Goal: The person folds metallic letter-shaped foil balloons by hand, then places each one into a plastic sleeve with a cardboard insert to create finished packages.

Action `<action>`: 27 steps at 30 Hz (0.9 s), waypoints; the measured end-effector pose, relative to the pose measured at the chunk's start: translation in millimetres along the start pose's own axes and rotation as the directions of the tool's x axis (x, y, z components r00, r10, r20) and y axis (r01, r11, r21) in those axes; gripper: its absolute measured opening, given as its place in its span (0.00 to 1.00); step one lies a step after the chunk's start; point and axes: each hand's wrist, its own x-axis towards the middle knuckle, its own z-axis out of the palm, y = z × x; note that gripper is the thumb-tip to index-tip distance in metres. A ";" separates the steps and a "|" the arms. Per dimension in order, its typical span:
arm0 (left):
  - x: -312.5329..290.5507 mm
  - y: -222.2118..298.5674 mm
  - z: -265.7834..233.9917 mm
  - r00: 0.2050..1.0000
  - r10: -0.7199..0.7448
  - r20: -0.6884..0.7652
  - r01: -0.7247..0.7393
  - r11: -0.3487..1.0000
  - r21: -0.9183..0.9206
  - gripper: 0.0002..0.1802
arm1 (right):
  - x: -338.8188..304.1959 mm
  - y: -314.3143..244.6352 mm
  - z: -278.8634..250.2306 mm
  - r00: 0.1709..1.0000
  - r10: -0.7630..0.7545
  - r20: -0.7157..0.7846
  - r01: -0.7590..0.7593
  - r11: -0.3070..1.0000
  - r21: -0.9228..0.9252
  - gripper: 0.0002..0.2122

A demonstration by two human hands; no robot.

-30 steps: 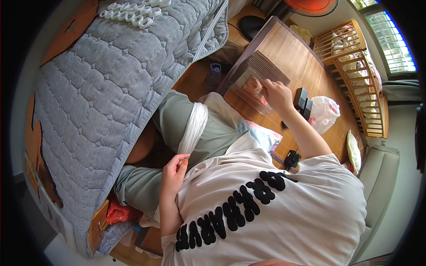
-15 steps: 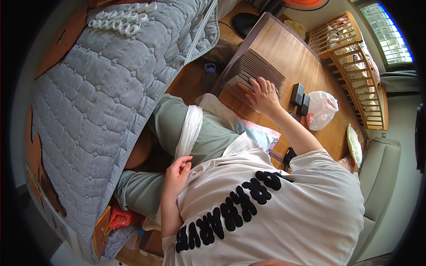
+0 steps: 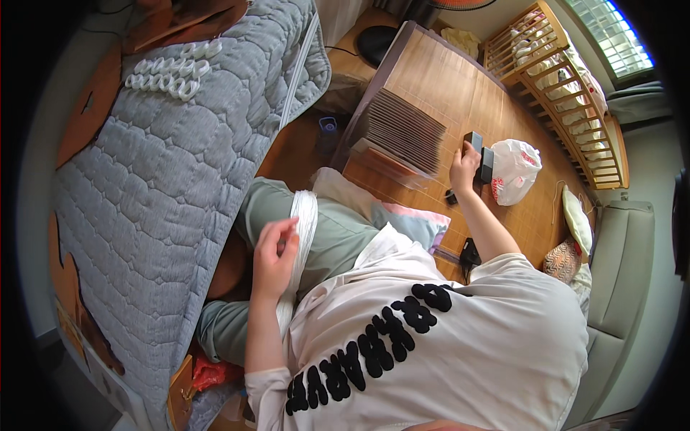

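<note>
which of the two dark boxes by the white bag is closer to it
The right one, right beside the white bag; the other box lies farther left, with the right hand at its near end.

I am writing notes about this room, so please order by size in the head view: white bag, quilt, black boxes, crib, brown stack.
Quilt
Crib
Brown stack
White bag
Black boxes, even together; the right hand partly covers one

Your right arm (image 3: 496, 226) stretches forward, your right hand (image 3: 465, 167) curled at its end. Left of that grip and nearer your body, your left hand (image 3: 273, 255) is loosely bent, left forearm (image 3: 264, 334) trailing behind it.
</note>
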 end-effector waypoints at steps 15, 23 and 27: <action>257.0 -113.2 166.6 0.941 -0.063 0.334 0.177 0.930 -0.323 0.35 | -45.6 -42.1 8.8 0.858 0.002 0.513 0.209 0.912 -0.353 0.44; 258.0 -82.1 175.8 0.779 -0.073 0.623 0.481 0.707 -0.519 0.42 | -35.2 -40.4 19.3 0.807 0.059 0.587 0.231 0.884 -0.407 0.47; 267.5 -73.2 167.2 0.729 -0.186 0.658 0.525 0.770 -0.364 0.39 | -21.0 -37.5 8.0 0.799 0.090 0.595 0.183 0.906 -0.383 0.49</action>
